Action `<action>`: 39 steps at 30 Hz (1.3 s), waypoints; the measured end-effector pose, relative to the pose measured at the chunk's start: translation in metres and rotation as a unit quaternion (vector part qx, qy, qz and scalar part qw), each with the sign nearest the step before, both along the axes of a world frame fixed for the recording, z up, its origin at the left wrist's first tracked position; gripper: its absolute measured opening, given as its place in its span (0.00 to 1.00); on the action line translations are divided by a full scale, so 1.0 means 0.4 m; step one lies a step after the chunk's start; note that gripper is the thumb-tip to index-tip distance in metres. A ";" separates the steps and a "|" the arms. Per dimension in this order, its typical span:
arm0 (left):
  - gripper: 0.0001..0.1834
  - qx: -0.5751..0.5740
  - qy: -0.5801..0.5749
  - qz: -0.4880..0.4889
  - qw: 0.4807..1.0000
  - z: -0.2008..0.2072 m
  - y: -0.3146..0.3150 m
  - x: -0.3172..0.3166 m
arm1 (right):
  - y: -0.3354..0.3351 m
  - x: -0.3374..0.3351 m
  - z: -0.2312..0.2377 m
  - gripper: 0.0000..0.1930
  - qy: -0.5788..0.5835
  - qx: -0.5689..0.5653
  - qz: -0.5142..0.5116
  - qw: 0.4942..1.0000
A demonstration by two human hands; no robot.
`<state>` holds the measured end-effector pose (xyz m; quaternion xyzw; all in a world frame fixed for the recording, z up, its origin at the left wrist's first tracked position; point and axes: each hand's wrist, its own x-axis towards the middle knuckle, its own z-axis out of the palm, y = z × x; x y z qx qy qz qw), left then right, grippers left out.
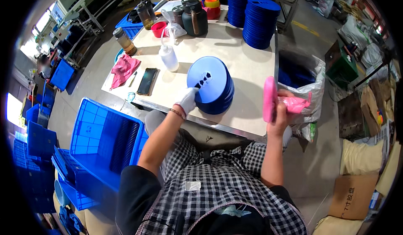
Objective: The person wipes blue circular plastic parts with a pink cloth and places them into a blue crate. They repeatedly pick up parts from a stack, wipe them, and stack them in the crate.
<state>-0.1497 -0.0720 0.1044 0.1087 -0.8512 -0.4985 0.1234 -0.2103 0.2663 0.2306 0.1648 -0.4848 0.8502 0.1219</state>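
Observation:
A stack of blue round plastic discs point(212, 77) with cut-outs at the centre stands near the table's front edge. My left hand point(187, 99), in a white glove, has its fingers closed on the left edge of the top disc. Right of the table's front corner, my bare right hand point(282, 118) is raised. It grips a pink tool with a flat pad point(269, 99) seen nearly edge-on and a pink part point(294, 104) that sticks out to the right. Part of that tool is hidden by my fingers.
Taller stacks of blue discs point(261, 23) stand at the table's back right. A squeeze bottle point(168, 58), a phone point(147, 81), a pink cloth point(124, 70) and a dark jug point(194, 18) are on the table. A blue crate point(94, 136) lies left; a white sack point(312, 96) stands right.

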 end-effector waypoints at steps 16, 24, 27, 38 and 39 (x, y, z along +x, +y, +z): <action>0.27 0.152 0.196 0.289 0.925 -0.047 0.352 0.038 | -0.346 0.018 -0.052 0.11 0.485 0.491 0.033 0.722; 0.33 0.332 0.148 0.284 0.887 0.038 0.367 0.022 | -0.309 -0.042 -0.029 0.18 0.398 0.514 0.014 0.760; 0.22 0.345 0.097 0.347 0.867 0.097 0.362 0.030 | -0.229 -0.082 -0.145 0.17 0.415 0.398 0.015 0.818; 0.13 0.445 -0.016 0.225 0.867 0.047 0.367 0.083 | -0.181 -0.202 -0.105 0.20 0.249 0.481 -0.160 0.825; 0.14 0.501 -0.001 0.217 0.838 0.029 0.364 0.083 | -0.179 -0.159 -0.095 0.15 0.291 0.480 -0.088 0.823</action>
